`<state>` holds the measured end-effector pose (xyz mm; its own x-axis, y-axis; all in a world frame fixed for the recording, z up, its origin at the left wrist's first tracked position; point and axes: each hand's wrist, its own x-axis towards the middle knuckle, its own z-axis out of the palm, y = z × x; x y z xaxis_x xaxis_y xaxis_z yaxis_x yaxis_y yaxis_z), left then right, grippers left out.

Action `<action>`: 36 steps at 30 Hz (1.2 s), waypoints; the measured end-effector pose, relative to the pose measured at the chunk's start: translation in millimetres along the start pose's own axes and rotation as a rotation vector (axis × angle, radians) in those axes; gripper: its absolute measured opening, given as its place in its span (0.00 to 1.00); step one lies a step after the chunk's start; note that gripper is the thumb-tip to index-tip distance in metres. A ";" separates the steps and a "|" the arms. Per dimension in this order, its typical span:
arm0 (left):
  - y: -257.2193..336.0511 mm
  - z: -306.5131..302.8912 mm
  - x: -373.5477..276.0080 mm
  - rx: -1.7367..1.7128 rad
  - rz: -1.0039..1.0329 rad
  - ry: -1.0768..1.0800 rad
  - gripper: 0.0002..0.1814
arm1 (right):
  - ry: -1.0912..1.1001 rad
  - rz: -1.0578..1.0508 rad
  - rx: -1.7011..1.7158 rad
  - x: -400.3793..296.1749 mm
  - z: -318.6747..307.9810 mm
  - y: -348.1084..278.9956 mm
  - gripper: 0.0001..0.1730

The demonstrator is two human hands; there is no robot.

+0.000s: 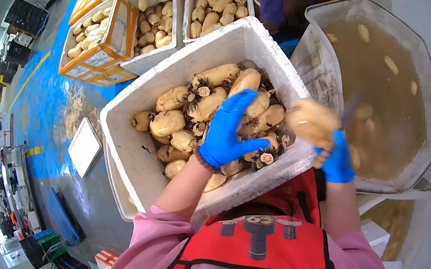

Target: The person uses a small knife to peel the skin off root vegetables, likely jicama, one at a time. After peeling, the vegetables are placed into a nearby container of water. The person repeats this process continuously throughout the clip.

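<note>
My left hand (230, 130), in a blue glove, is spread over the lotus roots (168, 122) in a white foam box (150, 88), with nothing in its grasp. Several roots have dark, hairy joints and cut ends showing holes. At the box's right rim my right hand (340, 158), also blue-gloved, is closed around what looks like a knife; its blade (349, 110) is blurred and points up over the tub. A peeled-looking lotus root segment (313, 122), blurred by motion, is just left of that hand above the rim. Whether the right hand touches it is unclear.
To the right stands a white tub (323, 62) of murky water (383, 90) with lotus roots in it. Foam boxes (97, 55) full of roots stand ahead and left. Another person (291, 1) is at the top. A white lid (85, 147) lies on the wet floor (110, 193).
</note>
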<state>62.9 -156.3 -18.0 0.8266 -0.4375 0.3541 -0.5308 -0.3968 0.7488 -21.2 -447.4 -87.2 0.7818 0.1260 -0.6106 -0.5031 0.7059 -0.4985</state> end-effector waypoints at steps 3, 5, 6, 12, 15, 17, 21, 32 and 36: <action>-49.9 -13.4 -33.7 0.015 -0.282 0.115 0.42 | 0.441 -0.415 0.013 -25.9 -21.9 -43.3 0.27; -87.0 -17.2 -62.4 0.237 -0.415 0.129 0.43 | 0.688 -0.500 0.075 -27.1 -108.6 -69.1 0.26; -108.0 -15.3 -80.2 0.273 -0.513 0.123 0.45 | 0.659 -0.468 0.016 -35.5 -147.1 -78.9 0.24; -130.2 1.4 -100.1 -0.128 -0.861 -0.032 0.54 | 0.984 -0.653 -0.672 -14.1 -272.9 -53.6 0.24; -101.0 13.8 -66.4 -0.048 -0.945 -0.341 0.56 | 0.985 -0.581 -1.029 -4.5 -339.1 -38.5 0.31; -82.8 8.6 -67.4 0.008 -0.960 -0.293 0.58 | 0.893 -0.377 -1.226 14.0 -300.3 -29.9 0.30; -121.9 28.3 -64.5 0.047 -0.950 -0.253 0.60 | 0.981 -0.225 -1.402 23.6 -302.9 -9.2 0.31; -96.6 5.4 -114.1 -0.931 -1.099 -0.089 0.34 | 0.779 -0.649 -0.978 21.6 -117.9 -47.9 0.17; -78.1 -8.5 -134.9 -1.230 -1.011 -0.016 0.32 | 0.255 -1.129 -1.084 18.5 2.9 -30.5 0.14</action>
<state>-5.5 -59.4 -119.5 0.7235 -0.4206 -0.5475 0.6857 0.3455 0.6407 9.7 -464.6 -81.5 0.8962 -0.2914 0.3346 0.1685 -0.4740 -0.8642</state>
